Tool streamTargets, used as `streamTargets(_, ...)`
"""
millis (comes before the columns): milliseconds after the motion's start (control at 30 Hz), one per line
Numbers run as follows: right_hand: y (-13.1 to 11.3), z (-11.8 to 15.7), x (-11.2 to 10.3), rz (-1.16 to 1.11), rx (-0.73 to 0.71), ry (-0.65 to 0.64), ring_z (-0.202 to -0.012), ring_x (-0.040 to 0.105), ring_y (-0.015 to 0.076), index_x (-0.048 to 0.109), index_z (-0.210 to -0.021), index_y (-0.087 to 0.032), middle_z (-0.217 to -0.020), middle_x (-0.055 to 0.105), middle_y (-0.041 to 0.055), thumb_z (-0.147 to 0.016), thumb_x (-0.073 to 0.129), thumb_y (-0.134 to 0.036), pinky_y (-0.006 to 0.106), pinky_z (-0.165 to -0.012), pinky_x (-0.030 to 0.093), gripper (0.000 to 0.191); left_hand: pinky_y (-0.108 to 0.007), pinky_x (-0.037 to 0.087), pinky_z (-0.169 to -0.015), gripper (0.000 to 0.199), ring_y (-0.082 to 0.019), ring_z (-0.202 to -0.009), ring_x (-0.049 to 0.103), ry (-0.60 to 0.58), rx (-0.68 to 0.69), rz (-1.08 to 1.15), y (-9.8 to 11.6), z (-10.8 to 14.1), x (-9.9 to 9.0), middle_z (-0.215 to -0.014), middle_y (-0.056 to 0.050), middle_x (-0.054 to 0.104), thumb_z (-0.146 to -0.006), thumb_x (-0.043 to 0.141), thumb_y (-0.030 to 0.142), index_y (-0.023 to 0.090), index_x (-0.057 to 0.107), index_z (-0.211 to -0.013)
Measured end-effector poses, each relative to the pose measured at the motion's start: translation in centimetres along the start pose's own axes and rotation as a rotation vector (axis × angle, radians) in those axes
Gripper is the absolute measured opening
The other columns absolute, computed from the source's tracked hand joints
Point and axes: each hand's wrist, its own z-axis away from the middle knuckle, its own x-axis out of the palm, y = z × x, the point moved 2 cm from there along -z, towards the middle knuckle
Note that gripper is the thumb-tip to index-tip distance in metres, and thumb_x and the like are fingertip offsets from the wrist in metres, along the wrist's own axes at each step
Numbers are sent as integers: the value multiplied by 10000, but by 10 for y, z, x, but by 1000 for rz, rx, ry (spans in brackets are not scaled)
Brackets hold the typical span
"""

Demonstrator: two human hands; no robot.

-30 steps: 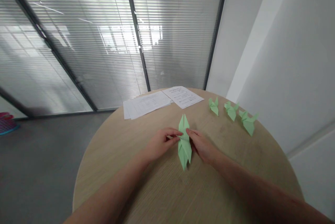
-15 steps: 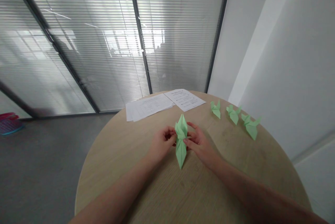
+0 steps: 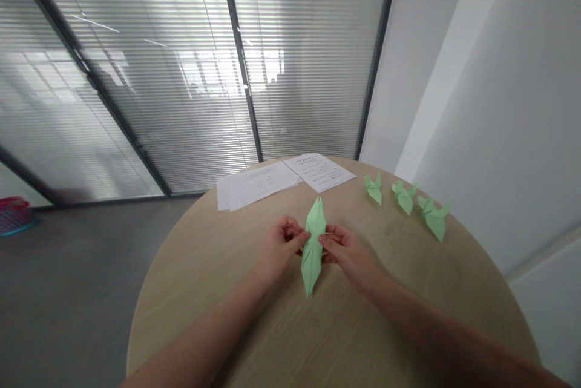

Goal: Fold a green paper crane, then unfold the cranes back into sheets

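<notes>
A long, pointed piece of folded light green origami paper (image 3: 312,261) is held between both hands, above the round table's middle. My left hand (image 3: 282,247) pinches its left edge near the narrow waist, thumb on top and the other fingers curled beneath. From the right, my right hand (image 3: 347,250) grips the same waist, its thumb on the upper face and its fingers partly hidden behind the paper. One tip points away from me, the other toward me. Three green origami figures, the nearest of them the origami crane (image 3: 434,218), stand at the table's right side.
Printed sheets of paper (image 3: 261,183) lie at the far edge of the round wooden table (image 3: 190,309). A glass partition with blinds (image 3: 313,73) rises behind it, and a white wall (image 3: 512,134) on the right. A pink and blue basket (image 3: 17,217) sits on the floor, far left.
The folded paper now looks flatter and smoother across its middle, and its near tip has shifted slightly left. My right hand's fingers have drawn in closer beneath it.
</notes>
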Motion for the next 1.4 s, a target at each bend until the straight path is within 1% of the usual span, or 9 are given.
streamTargets(100,3,-1,0,-20,10,-4,-741,695,203,678,-936,-211,-884,733,43,-734,839,-549,333,-668,562,425,-254,508,-548,244,-142,-625,593,36,58,-162,-1,1,-2,-708,9,624,-758,740,364,191,570,-736)
streamTargets(233,2,0,0,56,-59,-1,-790,663,187,702,-907,-230,-868,707,16,-750,839,-510,327,-747,548,349,-262,494,-620,136,-190,-788,648,110,157,-361,0,3,-2,-828,-44,702,-786,706,325,190,705,-798)
streamTargets(467,-6,5,-1,382,-303,23,-906,648,217,778,-989,-278,-1040,687,56,-891,693,-426,366,-808,543,196,-291,515,-719,308,-203,-810,667,-12,9,-133,0,8,6,-881,-64,753,-887,601,428,177,764,-961)
streamTargets(633,-16,7,-2,477,-468,46,-1079,634,245,800,-1041,-323,-1143,669,66,-947,587,-292,409,-951,533,235,-288,505,-701,508,-207,-804,673,-31,-99,131,3,10,6,-910,-75,745,-848,682,513,168,700,-1220)
streamTargets(867,-11,5,-5,566,-463,1,-1152,652,238,769,-1127,-346,-1220,718,28,-888,629,-205,434,-1008,526,311,-254,455,-590,676,-136,-569,539,-9,-72,45,5,7,5,-656,58,585,-858,688,463,188,486,-1441)
streamTargets(1000,-11,5,-6,601,-498,30,-1159,658,241,772,-1111,-338,-1232,725,34,-856,658,-189,449,-1020,519,316,-228,400,-533,585,-122,-525,480,-38,3,-47,2,7,4,-607,77,530,-906,636,444,189,496,-1413)
streamTargets(1167,-10,3,-8,530,-452,50,-1101,680,252,795,-1058,-339,-1187,738,37,-845,685,-232,451,-968,557,263,-238,463,-596,490,-150,-649,602,-51,101,-138,4,7,0,-824,-19,724,-928,626,405,227,548,-1378)
streamTargets(1333,-9,1,-10,367,-342,76,-984,708,259,806,-966,-321,-1153,746,44,-828,726,-346,427,-857,595,161,-305,552,-682,222,-196,-749,667,-38,179,-254,6,5,-5,-943,-70,762,-908,630,360,213,762,-1008)
streamTargets(1400,-10,1,-11,363,-330,75,-964,710,267,805,-945,-315,-1093,763,45,-822,748,-380,429,-856,588,151,-310,557,-681,195,-197,-746,669,-72,183,-271,8,5,-5,-951,-71,767,-882,643,302,224,789,-986)
